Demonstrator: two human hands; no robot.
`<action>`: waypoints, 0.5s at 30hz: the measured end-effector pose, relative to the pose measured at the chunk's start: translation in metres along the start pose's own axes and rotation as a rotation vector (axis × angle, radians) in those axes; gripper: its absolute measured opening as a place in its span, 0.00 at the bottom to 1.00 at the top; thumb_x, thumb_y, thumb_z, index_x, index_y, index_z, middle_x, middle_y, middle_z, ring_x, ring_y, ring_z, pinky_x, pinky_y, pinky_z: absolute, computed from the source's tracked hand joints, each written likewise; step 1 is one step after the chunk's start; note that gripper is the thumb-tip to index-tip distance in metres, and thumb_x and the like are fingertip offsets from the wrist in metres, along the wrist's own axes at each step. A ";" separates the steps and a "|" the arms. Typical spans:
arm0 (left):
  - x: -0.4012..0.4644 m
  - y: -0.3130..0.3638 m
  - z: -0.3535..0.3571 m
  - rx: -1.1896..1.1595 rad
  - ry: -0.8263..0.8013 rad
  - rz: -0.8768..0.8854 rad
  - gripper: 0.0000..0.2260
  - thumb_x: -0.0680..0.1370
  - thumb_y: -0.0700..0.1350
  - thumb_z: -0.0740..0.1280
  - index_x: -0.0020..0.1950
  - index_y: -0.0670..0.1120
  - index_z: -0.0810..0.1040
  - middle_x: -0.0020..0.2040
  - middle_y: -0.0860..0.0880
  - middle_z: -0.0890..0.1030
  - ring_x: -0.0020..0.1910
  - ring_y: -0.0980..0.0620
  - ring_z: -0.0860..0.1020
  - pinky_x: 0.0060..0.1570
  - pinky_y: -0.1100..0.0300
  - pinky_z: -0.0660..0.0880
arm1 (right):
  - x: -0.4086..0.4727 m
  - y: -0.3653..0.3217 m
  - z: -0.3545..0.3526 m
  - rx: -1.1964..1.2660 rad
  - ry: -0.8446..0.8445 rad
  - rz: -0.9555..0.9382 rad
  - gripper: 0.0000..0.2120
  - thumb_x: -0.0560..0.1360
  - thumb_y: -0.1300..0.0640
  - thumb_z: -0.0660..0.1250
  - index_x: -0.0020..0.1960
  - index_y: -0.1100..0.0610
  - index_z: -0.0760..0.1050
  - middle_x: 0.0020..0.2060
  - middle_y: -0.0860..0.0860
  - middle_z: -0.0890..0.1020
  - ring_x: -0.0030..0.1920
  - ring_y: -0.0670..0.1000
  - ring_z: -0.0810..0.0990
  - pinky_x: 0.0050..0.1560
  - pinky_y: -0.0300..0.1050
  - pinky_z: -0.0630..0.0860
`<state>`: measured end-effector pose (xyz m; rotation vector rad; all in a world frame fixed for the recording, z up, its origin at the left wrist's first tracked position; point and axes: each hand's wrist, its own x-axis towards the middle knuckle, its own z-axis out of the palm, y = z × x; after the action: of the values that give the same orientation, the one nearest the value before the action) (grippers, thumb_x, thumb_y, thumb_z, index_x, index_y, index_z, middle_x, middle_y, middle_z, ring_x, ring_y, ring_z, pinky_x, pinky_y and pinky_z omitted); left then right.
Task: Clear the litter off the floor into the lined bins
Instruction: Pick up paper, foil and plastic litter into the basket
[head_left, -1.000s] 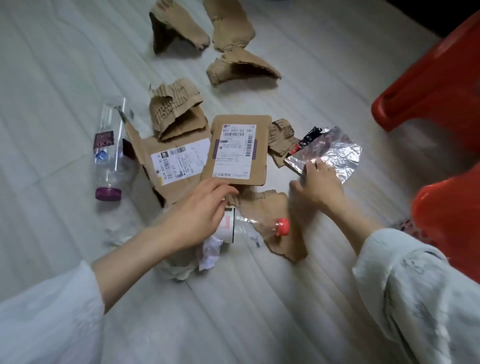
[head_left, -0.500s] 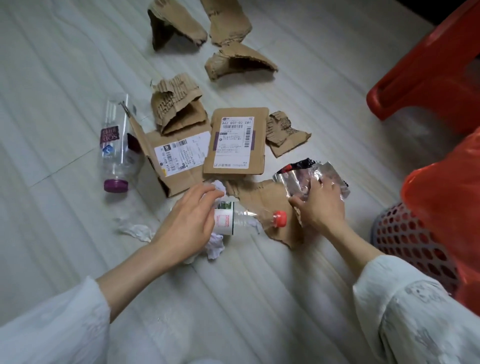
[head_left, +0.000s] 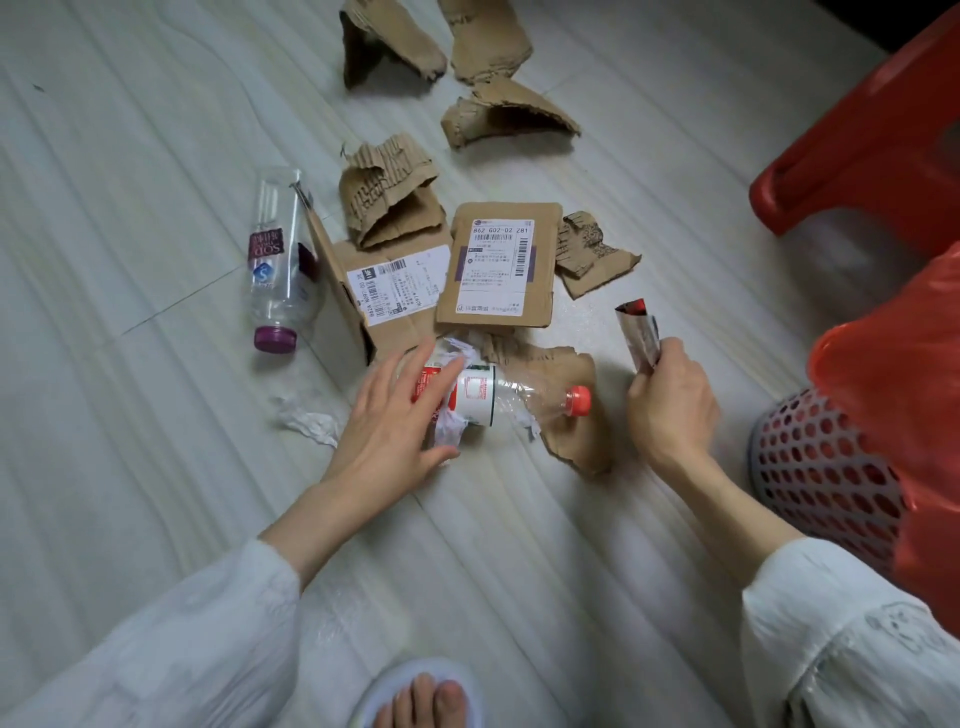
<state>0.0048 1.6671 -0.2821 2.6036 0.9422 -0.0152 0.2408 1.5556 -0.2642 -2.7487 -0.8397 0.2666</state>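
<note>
On the floor (head_left: 156, 467), right hand (head_left: 670, 410) grips a folded foil wrapper (head_left: 638, 332), near the red-lined mesh bin (head_left: 826, 467) at right. Left hand (head_left: 395, 415), fingers spread wide, reaches over the red-capped bottle (head_left: 509, 400) and crumpled paper (head_left: 311, 421). Task barely started, I'd judge: purple-capped bottle (head_left: 275, 270), labelled cardboard pieces (head_left: 498, 265) and torn cardboard scraps (head_left: 504, 111) farther off all unbinned.

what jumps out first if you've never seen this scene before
Torn cardboard pieces and two labelled mailers lie strewn over the pale floor. At centre the left hand reaches with spread fingers to a red-capped bottle, while the right hand grips a foil wrapper. At the right edge stands a perforated bin lined with an orange bag.
</note>
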 end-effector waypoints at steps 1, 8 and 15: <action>0.008 0.002 0.000 0.035 -0.034 0.036 0.40 0.66 0.50 0.75 0.74 0.52 0.58 0.75 0.44 0.61 0.72 0.40 0.60 0.68 0.43 0.62 | -0.002 -0.004 -0.003 -0.004 0.000 -0.032 0.08 0.75 0.64 0.56 0.54 0.63 0.68 0.48 0.63 0.78 0.48 0.64 0.75 0.42 0.51 0.64; 0.032 0.013 -0.017 0.043 0.071 0.233 0.17 0.59 0.32 0.72 0.46 0.39 0.79 0.42 0.41 0.79 0.41 0.41 0.79 0.38 0.56 0.73 | -0.011 -0.026 -0.035 -0.025 -0.024 -0.178 0.03 0.76 0.63 0.55 0.49 0.59 0.65 0.43 0.61 0.80 0.39 0.61 0.72 0.37 0.49 0.64; 0.045 0.073 -0.072 -0.464 0.325 -0.007 0.17 0.72 0.27 0.58 0.54 0.41 0.80 0.49 0.45 0.72 0.47 0.46 0.75 0.48 0.51 0.75 | -0.009 -0.039 -0.117 0.160 -0.037 -0.246 0.08 0.76 0.61 0.56 0.52 0.58 0.73 0.43 0.61 0.80 0.42 0.62 0.73 0.37 0.49 0.65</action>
<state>0.0768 1.6677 -0.1960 2.2030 0.9264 0.5708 0.2421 1.5600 -0.1404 -2.4703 -1.1039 0.3213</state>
